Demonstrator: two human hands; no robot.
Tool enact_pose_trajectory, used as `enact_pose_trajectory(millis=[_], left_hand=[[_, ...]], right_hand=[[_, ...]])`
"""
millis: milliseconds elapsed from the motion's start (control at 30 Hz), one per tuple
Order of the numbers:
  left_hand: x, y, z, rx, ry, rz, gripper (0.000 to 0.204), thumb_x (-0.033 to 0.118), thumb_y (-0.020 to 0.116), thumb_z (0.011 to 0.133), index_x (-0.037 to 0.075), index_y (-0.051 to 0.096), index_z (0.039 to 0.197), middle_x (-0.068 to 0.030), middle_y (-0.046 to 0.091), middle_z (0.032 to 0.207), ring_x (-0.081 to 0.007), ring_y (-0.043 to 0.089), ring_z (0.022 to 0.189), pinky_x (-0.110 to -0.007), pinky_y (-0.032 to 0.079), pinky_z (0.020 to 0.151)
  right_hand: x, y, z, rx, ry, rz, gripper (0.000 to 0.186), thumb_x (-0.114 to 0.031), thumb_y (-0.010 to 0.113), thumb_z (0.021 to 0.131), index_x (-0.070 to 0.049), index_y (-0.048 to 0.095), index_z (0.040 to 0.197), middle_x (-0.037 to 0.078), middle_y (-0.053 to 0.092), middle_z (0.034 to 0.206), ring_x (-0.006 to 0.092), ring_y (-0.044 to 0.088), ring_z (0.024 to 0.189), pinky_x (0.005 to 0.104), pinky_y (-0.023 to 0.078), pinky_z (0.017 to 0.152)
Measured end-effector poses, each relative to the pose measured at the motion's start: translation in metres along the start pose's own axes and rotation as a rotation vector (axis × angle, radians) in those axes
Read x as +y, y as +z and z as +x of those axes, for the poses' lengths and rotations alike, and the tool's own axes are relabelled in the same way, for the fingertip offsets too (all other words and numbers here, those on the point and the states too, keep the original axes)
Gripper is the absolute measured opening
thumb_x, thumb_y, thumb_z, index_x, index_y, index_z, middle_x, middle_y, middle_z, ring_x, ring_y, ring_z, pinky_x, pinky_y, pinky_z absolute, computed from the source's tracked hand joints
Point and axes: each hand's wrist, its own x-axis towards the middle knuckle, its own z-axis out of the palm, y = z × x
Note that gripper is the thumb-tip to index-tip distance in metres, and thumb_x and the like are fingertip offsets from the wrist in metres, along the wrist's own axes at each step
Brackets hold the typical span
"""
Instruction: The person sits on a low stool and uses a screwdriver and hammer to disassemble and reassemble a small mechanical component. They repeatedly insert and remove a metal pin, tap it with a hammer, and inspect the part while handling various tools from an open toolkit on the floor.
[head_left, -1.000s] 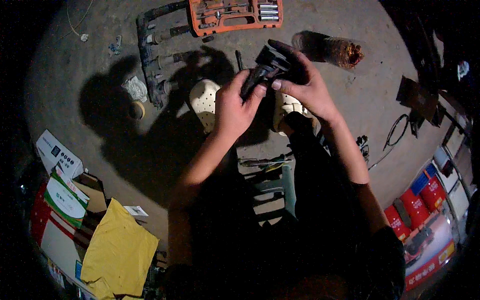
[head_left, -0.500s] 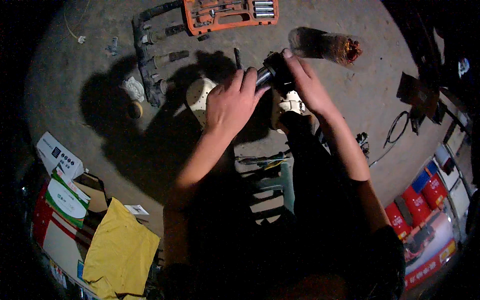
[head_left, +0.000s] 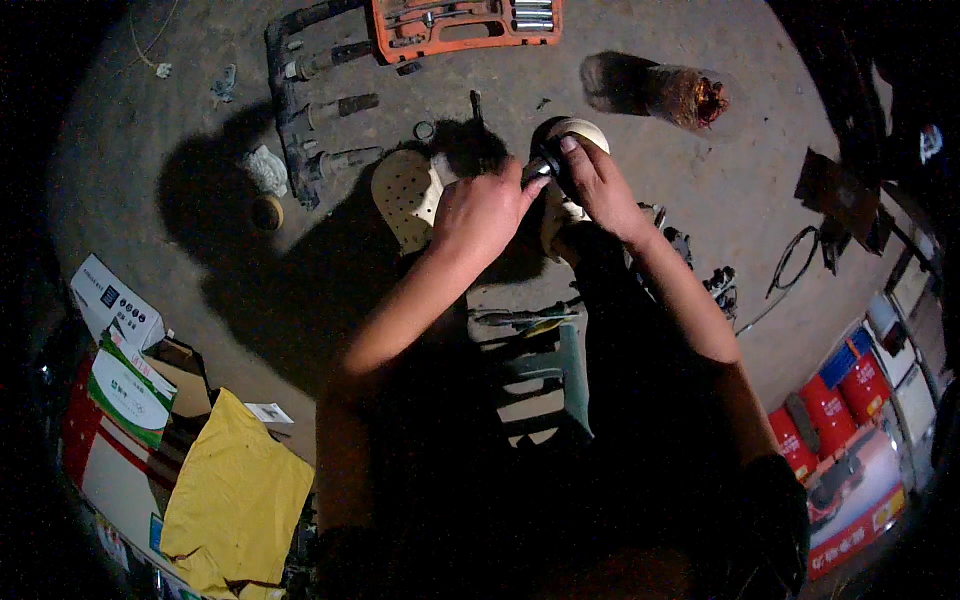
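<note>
My left hand (head_left: 478, 218) is closed round a silver cylindrical metal part (head_left: 537, 172). My right hand (head_left: 600, 188) grips the dark end of the same part, which is mostly hidden under its fingers. Both hands are held above my feet, with the left clog (head_left: 398, 193), cream with holes, to their left and the right clog (head_left: 580, 130) behind the right hand. A dark rod (head_left: 477, 108) and a small ring (head_left: 424, 131) lie on the floor beyond them.
An orange socket case (head_left: 465, 42) and dark pipe-like parts (head_left: 345, 160) lie ahead. A plastic-wrapped copper-coloured bundle (head_left: 690, 98) is front right, a tape roll (head_left: 267, 212) left. A green stool (head_left: 572, 380) is below me. Boxes (head_left: 130, 380), yellow sheet (head_left: 230, 490) and red containers (head_left: 830, 410) flank me.
Both hands have moved a little down toward me with the part, and its dark end is more covered by my right fingers. My right clog has shifted forward.
</note>
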Motion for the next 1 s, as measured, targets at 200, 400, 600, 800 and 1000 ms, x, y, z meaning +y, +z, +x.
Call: enact_pose_trajectory(millis=[200, 400, 600, 800, 1000], left_hand=[[-0.005, 0.01, -0.001, 0.065, 0.038, -0.061, 0.03, 0.034, 0.059, 0.084, 0.004, 0.052, 0.082, -0.0152, 0.06, 0.065, -0.0354, 0.06, 0.059, -0.043, 0.047, 0.049], [-0.011, -0.015, 0.002, 0.214, 0.011, -0.259, 0.031, 0.028, 0.068, 0.077, 0.005, 0.054, 0.092, -0.0152, 0.062, 0.081, -0.0304, 0.062, 0.076, -0.037, 0.048, 0.063], [-0.015, -0.029, -0.002, 0.184, -0.249, -1.249, 0.024, 0.015, 0.068, 0.08, 0.002, 0.058, 0.098, -0.0074, 0.064, 0.092, -0.0203, 0.062, 0.082, -0.031, 0.05, 0.076], [-0.015, -0.029, -0.001, 0.204, -0.482, -1.767, 0.021, 0.014, 0.063, 0.084, 0.002, 0.057, 0.1, -0.0098, 0.062, 0.096, -0.0233, 0.063, 0.086, -0.035, 0.052, 0.079], [-0.013, -0.029, -0.001, 0.286, -0.475, -1.776, 0.017, 0.006, 0.065, 0.081, 0.004, 0.058, 0.097, -0.0084, 0.062, 0.095, -0.0219, 0.061, 0.091, -0.038, 0.052, 0.084]], right_hand=[[0.01, -0.001, -0.005, 0.011, -0.06, 0.014, 0.045, -0.033, 0.045, 0.094, 0.008, 0.047, 0.113, 0.019, 0.057, 0.101, 0.025, 0.054, 0.095, 0.0324, 0.041, 0.086], [-0.014, -0.01, 0.004, -0.015, 0.135, 0.226, 0.043, -0.027, 0.047, 0.091, 0.006, 0.043, 0.119, 0.013, 0.055, 0.106, 0.0193, 0.051, 0.099, 0.0293, 0.039, 0.088], [0.018, -0.019, 0.003, 0.048, -0.018, 0.492, 0.062, -0.018, 0.048, 0.089, 0.002, 0.019, 0.14, 0.008, 0.048, 0.117, 0.0153, 0.046, 0.105, 0.0287, 0.036, 0.093], [0.018, -0.014, -0.012, 0.036, -0.151, 0.237, 0.068, -0.01, 0.048, 0.085, 0.001, 0.011, 0.141, 0.012, 0.035, 0.129, 0.0206, 0.039, 0.115, 0.0311, 0.029, 0.101], [-0.01, -0.004, -0.013, 0.025, -0.251, 0.069, 0.068, -0.012, 0.059, 0.08, 0.002, 0.021, 0.135, 0.013, 0.043, 0.121, 0.0208, 0.043, 0.108, 0.0304, 0.035, 0.095]])
